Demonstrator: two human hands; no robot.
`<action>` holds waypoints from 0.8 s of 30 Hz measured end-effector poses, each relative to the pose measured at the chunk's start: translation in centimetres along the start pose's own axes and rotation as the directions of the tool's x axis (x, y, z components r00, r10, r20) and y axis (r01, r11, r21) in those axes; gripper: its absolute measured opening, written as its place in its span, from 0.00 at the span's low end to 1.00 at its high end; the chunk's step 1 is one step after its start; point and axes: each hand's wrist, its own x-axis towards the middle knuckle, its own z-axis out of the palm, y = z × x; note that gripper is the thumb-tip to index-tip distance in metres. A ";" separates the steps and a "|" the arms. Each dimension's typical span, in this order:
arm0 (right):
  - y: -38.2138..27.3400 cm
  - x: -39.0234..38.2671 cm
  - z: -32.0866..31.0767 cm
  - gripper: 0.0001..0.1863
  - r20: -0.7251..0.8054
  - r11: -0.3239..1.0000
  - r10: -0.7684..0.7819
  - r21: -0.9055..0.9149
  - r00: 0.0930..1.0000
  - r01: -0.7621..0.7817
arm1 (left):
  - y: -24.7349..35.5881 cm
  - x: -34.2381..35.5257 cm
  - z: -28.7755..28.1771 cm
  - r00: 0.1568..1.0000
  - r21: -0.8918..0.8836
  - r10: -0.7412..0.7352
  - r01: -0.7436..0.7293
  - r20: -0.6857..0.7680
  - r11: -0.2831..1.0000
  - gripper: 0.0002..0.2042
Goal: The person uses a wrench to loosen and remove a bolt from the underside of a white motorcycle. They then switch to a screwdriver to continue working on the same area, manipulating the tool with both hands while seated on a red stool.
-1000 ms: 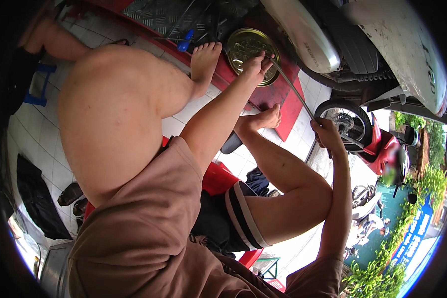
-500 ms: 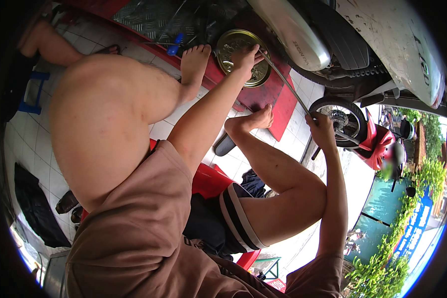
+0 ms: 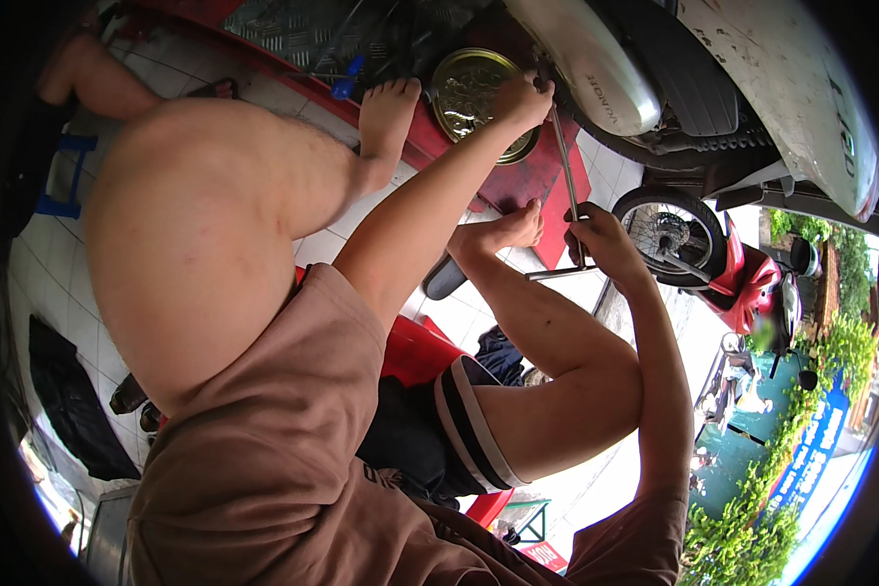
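A long, thin metal T-handle wrench [image 3: 565, 161] runs between my two hands, below the underside of a motorcycle [image 3: 596, 73]. My left hand [image 3: 525, 101] is closed around its upper end, close to the motorcycle; whether that end sits on a bolt is hidden. At the lower end my right hand [image 3: 606, 244] is closed on the shaft beside the crosswise handle, which sticks out to the left below the fingers. Under my left forearm lies a round, gold-coloured metal pan [image 3: 474, 93] with shiny dark liquid in it, on a red platform [image 3: 547, 200].
A blue-handled tool [image 3: 347, 78] lies near my bare foot on the platform. My legs straddle a red stool [image 3: 415, 347]. To the right stands a red motorbike [image 3: 747, 283] with its wheel toward me. A blue stool [image 3: 68, 181] and another person's leg [image 3: 107, 88] are at the left.
My left hand has moved right, from over the pan toward the motorcycle. My right hand has moved left, and the wrench has turned steeper, its crosswise handle swinging to point left.
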 end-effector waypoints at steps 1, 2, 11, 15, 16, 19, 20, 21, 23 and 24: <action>0.7 -0.1 -0.1 0.09 0.027 1.000 0.012 -0.018 1.000 -0.012 | 1.3 -1.2 0.0 0.996 0.004 -0.030 0.030 0.083 1.000 0.14; 1.1 -0.3 -0.1 0.09 0.041 0.999 0.042 0.002 0.998 -0.042 | 2.0 -1.6 0.1 0.992 0.033 -0.010 0.006 0.123 0.999 0.13; -0.5 0.0 0.5 0.10 0.099 0.998 0.044 0.034 0.994 -0.047 | 1.7 -1.0 0.0 0.984 -0.065 0.014 -0.002 0.177 0.998 0.16; -0.8 -0.2 0.8 0.10 0.107 0.996 0.025 0.088 0.994 -0.035 | 1.5 -0.4 0.2 0.977 0.000 -0.005 0.005 0.214 1.000 0.16; -0.8 -0.1 0.9 0.10 0.120 0.992 0.020 0.118 0.993 -0.034 | 1.4 -0.3 0.1 0.979 0.009 -0.009 0.007 0.206 1.000 0.15; -1.2 -0.2 1.2 0.10 0.155 0.989 -0.019 0.149 0.988 -0.005 | 2.3 -0.9 -0.4 0.973 -0.032 -0.055 0.064 0.226 0.997 0.16; -1.4 -0.3 1.5 0.10 0.167 0.989 -0.036 0.148 0.985 0.011 | 2.7 -1.4 -0.8 0.968 -0.057 -0.076 0.092 0.239 0.994 0.16; -1.5 0.0 1.8 0.10 0.153 0.990 -0.039 0.140 0.987 0.017 | 2.8 -1.4 -1.2 0.953 -0.092 -0.142 0.172 0.268 0.981 0.16; -1.3 0.1 2.0 0.10 0.154 0.980 -0.056 0.197 0.986 0.025 | 4.0 -2.2 -1.9 0.916 0.030 -0.265 0.269 0.302 0.963 0.16; -1.5 0.4 1.9 0.10 0.152 0.973 -0.083 0.228 0.985 0.047 | 5.1 -2.3 -2.7 0.899 0.098 -0.315 0.299 0.306 0.949 0.16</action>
